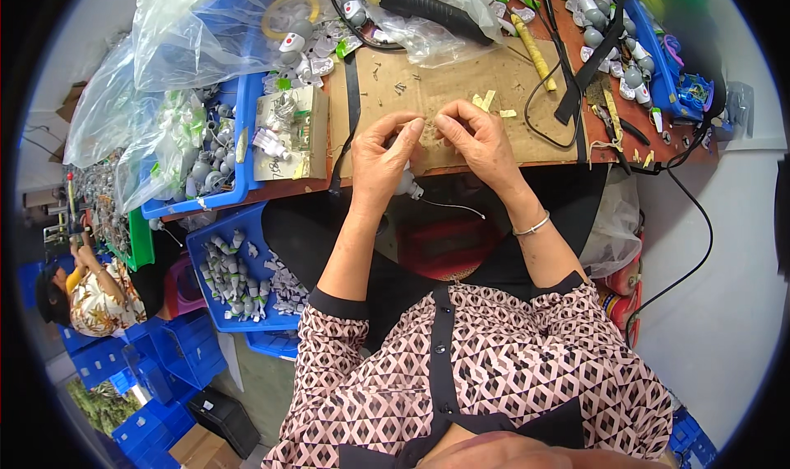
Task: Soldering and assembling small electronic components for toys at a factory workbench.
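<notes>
My left hand is closed, thumb against curled fingers, just over the near edge of the work table. A small grey-and-white plastic toy part shows below those fingers, partly hidden by them. From it a thin white cord trails to the right. My right hand faces the left one with thumb and forefinger pinched; what lies between them is too small to make out. Both hands are close together but apart, in front of a brown cardboard sheet with small screws and yellow tape scraps on it.
A black corded tool lies at the back. Pliers and a yellow-wrapped stick are to the right. Blue bins of parts and a pale box of wires stand left. Another person works far left.
</notes>
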`<action>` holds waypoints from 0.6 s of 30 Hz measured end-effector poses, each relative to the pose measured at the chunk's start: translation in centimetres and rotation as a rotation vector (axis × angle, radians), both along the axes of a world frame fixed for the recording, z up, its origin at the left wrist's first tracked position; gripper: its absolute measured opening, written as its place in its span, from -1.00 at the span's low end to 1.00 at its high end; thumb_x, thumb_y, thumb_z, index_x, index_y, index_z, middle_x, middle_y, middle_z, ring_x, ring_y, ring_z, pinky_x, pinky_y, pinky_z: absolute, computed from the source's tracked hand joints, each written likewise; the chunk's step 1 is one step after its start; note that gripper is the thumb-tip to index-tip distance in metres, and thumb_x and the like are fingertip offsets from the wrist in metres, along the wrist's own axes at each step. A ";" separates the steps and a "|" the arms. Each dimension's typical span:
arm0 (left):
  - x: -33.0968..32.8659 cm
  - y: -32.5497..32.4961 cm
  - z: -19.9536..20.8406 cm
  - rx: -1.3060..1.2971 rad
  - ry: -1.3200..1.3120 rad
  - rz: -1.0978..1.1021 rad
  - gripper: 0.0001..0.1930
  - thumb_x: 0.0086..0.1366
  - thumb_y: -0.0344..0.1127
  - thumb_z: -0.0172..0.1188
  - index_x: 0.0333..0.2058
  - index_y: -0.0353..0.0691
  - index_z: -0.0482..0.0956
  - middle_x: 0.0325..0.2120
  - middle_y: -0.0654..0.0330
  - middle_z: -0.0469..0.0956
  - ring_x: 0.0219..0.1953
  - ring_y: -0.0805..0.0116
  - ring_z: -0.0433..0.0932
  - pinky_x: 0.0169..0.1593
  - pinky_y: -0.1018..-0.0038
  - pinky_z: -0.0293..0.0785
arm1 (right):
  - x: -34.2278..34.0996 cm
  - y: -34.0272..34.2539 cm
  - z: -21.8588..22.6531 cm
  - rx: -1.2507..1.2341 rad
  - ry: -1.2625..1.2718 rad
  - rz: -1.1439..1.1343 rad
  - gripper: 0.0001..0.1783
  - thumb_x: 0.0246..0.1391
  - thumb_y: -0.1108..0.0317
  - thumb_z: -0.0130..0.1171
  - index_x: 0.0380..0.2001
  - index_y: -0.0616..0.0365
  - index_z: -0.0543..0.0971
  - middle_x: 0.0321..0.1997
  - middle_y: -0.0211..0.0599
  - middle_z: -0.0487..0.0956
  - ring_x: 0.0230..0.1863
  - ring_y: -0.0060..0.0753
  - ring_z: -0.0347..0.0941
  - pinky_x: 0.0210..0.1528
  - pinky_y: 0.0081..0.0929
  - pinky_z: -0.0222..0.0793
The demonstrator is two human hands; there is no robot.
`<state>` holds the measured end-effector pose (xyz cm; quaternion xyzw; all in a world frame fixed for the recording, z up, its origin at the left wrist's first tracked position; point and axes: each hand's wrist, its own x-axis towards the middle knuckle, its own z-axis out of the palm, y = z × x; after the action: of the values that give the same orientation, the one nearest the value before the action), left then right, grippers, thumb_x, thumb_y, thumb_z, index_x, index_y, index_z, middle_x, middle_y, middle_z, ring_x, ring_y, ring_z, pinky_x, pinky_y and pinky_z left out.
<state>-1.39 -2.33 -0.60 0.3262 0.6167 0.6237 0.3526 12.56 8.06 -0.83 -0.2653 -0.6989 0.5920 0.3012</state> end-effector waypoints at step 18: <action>0.0 -0.4 -0.1 0.069 -0.014 -0.012 -0.86 0.34 -0.37 0.33 -0.21 -0.32 0.68 -0.45 0.35 0.60 -0.55 0.68 0.48 -0.48 0.68 0.34 | 0.1 -0.4 -0.2 0.102 0.053 -0.024 -0.79 0.33 0.28 0.19 -0.26 0.24 0.60 -0.47 -0.48 0.55 -0.45 -0.69 0.37 -0.39 -0.65 0.30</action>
<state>-1.43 -2.68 -0.74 0.3377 0.5905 0.6445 0.3493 12.68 7.63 -1.01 -0.2421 -0.7166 0.5589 0.3398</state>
